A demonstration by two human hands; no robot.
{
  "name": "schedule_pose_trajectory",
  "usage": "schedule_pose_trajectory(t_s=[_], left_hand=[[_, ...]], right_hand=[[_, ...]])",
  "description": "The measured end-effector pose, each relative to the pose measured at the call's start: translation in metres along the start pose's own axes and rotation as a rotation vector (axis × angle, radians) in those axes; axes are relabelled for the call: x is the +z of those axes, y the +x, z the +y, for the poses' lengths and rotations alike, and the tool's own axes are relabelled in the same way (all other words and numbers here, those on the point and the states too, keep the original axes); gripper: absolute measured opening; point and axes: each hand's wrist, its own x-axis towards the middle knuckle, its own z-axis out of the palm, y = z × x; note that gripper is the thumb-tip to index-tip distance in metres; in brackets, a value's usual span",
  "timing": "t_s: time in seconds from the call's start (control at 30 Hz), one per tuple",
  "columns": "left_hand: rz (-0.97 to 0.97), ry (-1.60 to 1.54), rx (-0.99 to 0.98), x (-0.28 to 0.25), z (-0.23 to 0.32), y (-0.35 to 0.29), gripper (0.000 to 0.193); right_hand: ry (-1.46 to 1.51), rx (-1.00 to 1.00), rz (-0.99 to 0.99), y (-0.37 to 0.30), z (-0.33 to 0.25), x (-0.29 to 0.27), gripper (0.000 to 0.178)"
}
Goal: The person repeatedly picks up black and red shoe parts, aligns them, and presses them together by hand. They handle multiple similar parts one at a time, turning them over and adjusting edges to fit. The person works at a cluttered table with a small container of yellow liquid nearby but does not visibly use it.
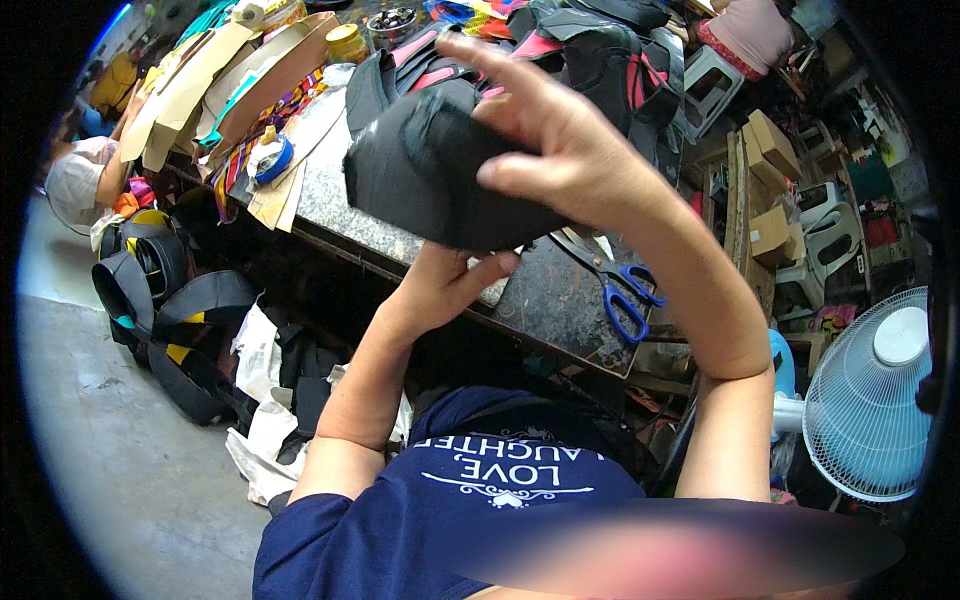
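Note:
A black, curved piece that looks like a shoe upper (415,180) is held up above the near edge of the worktable. My left hand (445,288) grips it from below; the thumb shows at its lower edge, while the other fingers are hidden behind it. Over its right side lies my right hand (545,135), with the index finger stretched out and the thumb spread across the black surface. Behind it, black and pink shoe uppers (610,65) are heaped on the table. Scissors with blue handles (625,310) lie on the dark tabletop, below my right forearm.
Cardboard pieces (195,85), a blue tape roll (270,160) and a yellow tin (347,43) are on the table's left. Black strap-like bundles (185,330) lie on the floor. At right stand a fan (870,400) and plastic chairs (830,235). Another person (750,35) sits at back.

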Motion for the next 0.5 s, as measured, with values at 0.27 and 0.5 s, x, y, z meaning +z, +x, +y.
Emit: schedule_pose_trajectory(t_s=[0.27,0.5], left_hand=[[0.485,0.498,0.193,0.007,-0.041,0.02,0.027],[0.471,0.622,0.253,0.006,-0.043,0.019,0.023]], right_hand=[[-0.526,-0.363,0.631,0.026,-0.024,-0.174,0.068],[-0.891,0.355,1.076,-0.046,0.118,-0.261,0.093]])
